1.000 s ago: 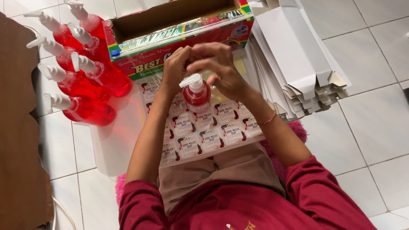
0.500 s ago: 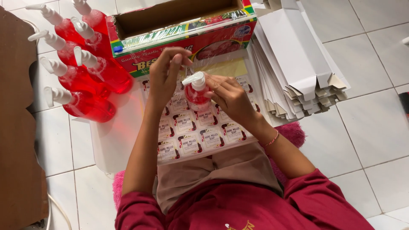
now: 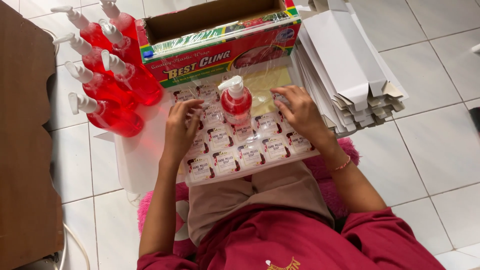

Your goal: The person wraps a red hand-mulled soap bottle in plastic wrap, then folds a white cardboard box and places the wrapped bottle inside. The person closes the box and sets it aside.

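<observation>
Both hands, left (image 3: 181, 131) and right (image 3: 298, 111), are resting released on the label sheet (image 3: 240, 150), flanking the red pump bottle (image 3: 235, 102) standing at twelve o'clock; nudging it could be tipping it over.

We have one view only, from a camera on our head, facing almost straight down over our lap and the tiled floor (image 3: 440, 150). It sits close: our left hand (image 3: 181, 131) and right hand (image 3: 299, 111) fall near the middle, our red top fills the bottom edge, and the open film box (image 3: 220, 35) reaches the top edge. No second view shares the scene.
</observation>
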